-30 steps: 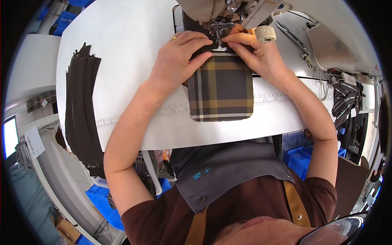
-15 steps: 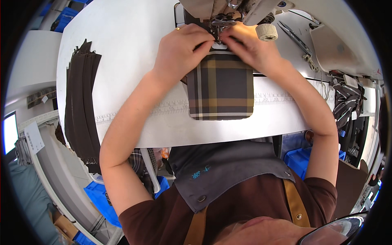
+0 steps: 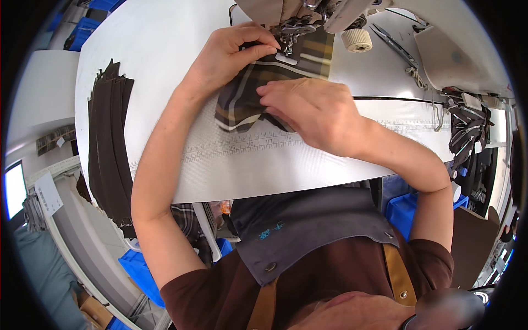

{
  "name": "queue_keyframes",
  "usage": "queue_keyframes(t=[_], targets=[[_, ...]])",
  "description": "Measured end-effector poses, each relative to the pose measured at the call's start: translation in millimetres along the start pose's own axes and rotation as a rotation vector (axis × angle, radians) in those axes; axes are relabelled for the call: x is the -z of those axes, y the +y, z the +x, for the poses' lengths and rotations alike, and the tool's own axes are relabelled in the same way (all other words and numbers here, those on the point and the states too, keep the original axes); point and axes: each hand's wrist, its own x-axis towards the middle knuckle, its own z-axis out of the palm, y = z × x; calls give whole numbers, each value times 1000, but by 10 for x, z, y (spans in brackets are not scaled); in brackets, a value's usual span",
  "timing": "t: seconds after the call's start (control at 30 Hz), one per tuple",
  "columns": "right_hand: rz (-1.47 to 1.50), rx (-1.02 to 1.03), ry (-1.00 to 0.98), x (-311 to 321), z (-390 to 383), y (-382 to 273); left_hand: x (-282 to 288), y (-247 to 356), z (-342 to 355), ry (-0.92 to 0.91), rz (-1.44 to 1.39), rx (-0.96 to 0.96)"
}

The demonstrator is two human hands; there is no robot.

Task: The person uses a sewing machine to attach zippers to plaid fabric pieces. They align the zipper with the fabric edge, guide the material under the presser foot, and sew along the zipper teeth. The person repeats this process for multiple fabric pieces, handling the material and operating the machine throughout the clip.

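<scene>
While I watch through the head camera, the plaid fabric piece (image 3: 258,93) lies on the white sewing table (image 3: 165,49), its far end tucked under the presser foot (image 3: 287,50) of the sewing machine (image 3: 330,8). My left hand (image 3: 231,52) sits just left of the presser foot, thumb and fingertips pinched narrow on the fabric's upper edge. My right hand (image 3: 313,110) lies palm down on the near part of the fabric, fingers pressed flat and pointing left; it grips nothing (it only pins the cloth to the table). The fabric bunches and folds between the two hands, its brown, tan and cream checks skewed.

Printed along the table just nearer to me than the fabric runs a ruler strip (image 3: 236,146). Well left of the presser foot, a stack of dark brown fabric strips (image 3: 110,143) lies along the table's left edge. Right of the presser foot I see a cream knurled knob (image 3: 356,38) on the machine, and beyond it a pair of thread snips (image 3: 393,44) resting on the table. Farther right, at the table's end, hangs a bundle of dark straps (image 3: 465,129).
</scene>
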Motion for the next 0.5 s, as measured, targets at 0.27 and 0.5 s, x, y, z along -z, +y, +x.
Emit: queue_keyframes(t=[0.27, 0.5], targets=[[-46, 94, -148, 214, -296, 149, -226, 140, -82, 210, 92, 56], [-106, 123, -167, 152, -252, 101, -169, 189, -49, 149, 74, 154]])
